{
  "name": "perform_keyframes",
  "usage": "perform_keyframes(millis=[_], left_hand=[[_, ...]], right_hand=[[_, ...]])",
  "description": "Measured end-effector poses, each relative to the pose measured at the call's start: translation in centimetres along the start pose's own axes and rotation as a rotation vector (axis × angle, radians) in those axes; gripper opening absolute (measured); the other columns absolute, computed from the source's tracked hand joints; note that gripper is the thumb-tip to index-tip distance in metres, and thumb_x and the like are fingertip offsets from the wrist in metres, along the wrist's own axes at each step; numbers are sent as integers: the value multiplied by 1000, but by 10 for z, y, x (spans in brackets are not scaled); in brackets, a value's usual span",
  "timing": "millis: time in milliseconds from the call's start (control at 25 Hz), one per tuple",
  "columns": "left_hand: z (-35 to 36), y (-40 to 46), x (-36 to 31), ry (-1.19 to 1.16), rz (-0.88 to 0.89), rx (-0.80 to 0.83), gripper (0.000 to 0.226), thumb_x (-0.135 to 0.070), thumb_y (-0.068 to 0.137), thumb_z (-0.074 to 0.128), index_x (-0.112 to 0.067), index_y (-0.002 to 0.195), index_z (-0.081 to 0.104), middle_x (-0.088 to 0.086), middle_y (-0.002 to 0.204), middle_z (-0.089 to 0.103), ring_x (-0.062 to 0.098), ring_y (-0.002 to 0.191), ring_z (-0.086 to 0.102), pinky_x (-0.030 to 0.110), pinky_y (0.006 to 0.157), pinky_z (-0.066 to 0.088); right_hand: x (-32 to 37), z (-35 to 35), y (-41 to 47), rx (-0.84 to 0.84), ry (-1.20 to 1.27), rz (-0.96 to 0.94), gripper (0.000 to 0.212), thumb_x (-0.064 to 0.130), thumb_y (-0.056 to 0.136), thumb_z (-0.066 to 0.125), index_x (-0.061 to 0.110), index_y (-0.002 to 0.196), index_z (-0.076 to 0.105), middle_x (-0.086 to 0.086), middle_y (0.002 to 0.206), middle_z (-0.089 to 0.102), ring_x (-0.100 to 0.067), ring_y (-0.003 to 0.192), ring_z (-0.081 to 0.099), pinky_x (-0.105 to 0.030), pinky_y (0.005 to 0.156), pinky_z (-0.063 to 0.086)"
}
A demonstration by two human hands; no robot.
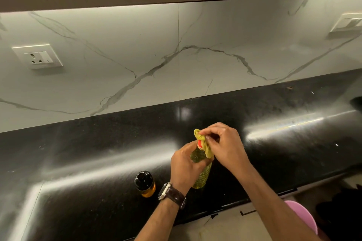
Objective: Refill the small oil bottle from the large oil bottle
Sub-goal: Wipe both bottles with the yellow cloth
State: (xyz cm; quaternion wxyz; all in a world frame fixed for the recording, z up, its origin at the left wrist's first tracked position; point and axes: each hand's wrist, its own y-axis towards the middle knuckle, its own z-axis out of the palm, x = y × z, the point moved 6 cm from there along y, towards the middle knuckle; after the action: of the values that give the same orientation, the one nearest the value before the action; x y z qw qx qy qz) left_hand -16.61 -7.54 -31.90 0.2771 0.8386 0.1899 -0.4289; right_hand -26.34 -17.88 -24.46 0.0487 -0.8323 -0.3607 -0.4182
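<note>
Both hands on large clear plastic bottle of yellow oil (201, 176), upright on glossy black stone counter (98, 162).
Small black-capped amber oil bottle (145, 184) stands just left of it. Left hand (184, 164) grips its neck; beyond, right hand (221, 143) pinches yellow-green cloth (205, 146) over red cap (199, 143).

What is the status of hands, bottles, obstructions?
Left hand grips large oil bottle. Right hand pinches yellow cloth over red cap. Small oil bottle capped.
</note>
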Motion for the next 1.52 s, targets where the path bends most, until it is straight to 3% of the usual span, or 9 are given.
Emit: perform_keyframes(millis=[160, 240, 440, 600, 760, 920, 1040, 1240, 1520], left_hand=[[-3, -2, -3, -14, -7, -2, 45, -53, 79, 79, -39, 121, 72, -24, 112, 72, -8, 105, 65, 14, 89, 52], [-6, -2, -1, -19, -1, -13, 48, -59, 81, 71, -33, 122, 74, -18, 114, 75, -5, 104, 67, 19, 89, 55], [-2, 1, 10, 33, -11, 4, 38, -39, 88, 78, -30, 124, 74, -15, 116, 75, 0, 105, 68, 33, 89, 60], [-2, 1, 4, 12, -29, 5, 46, -48, 81, 82, -33, 123, 73, -18, 113, 74, -2, 103, 67, 30, 88, 60], [0, -4, 3, 5, -36, 72, 55, -44, 77, 88, -38, 126, 64, -19, 123, 66, -6, 112, 59, 34, 98, 55], [-13, -2, -3, -64, -3, 6, 79, -37, 80, 88, -26, 150, 52, -10, 141, 60, 6, 130, 56, 27, 102, 50], [-20, 8, -18, -13, 125, 1, 59, -20, 80, 88, -30, 135, 67, -12, 124, 71, 8, 110, 67, 27, 84, 60], [-22, 18, -25, 33, 186, 56, 50, -23, 80, 87, -36, 125, 69, -11, 118, 74, 4, 103, 73, 31, 75, 65], [-23, 12, -28, 18, 162, 27, 48, -19, 79, 85, -34, 122, 69, -12, 117, 74, 1, 107, 72, 29, 77, 65]], right_hand=[[-44, 14, -23, -1, 242, 218, 19, 12, 94, 73, 27, 103, 79, 13, 97, 77, 3, 98, 71, -30, 91, 61], [-49, 16, -38, -56, 266, 226, 17, 12, 92, 76, 25, 103, 79, 13, 97, 77, 2, 97, 71, -28, 90, 61], [-28, 21, -60, -178, 314, 138, 14, 13, 88, 80, 18, 101, 79, 13, 98, 74, -2, 96, 71, -21, 80, 60], [-34, 8, -45, -301, 302, 121, 14, 12, 89, 78, 20, 101, 78, 13, 99, 74, -3, 96, 71, -21, 81, 60], [-72, -9, -41, -358, 445, 237, 14, 11, 93, 73, 20, 104, 77, 7, 98, 77, -10, 95, 74, -31, 82, 63], [-96, -7, -55, -337, 569, 268, 17, 8, 93, 74, 18, 105, 78, 3, 99, 79, -18, 96, 76, -40, 84, 64], [-85, 7, -55, -264, 536, 199, 22, 10, 90, 78, 19, 110, 79, 7, 103, 78, -12, 100, 74, -34, 89, 61], [-70, 26, -48, -223, 316, 43, 23, 5, 90, 77, 14, 111, 81, 8, 108, 76, 3, 103, 69, -13, 91, 53], [-135, 67, -70, -125, 389, 392, 25, -4, 83, 79, 18, 95, 83, 10, 93, 79, -4, 90, 74, -39, 87, 63]])
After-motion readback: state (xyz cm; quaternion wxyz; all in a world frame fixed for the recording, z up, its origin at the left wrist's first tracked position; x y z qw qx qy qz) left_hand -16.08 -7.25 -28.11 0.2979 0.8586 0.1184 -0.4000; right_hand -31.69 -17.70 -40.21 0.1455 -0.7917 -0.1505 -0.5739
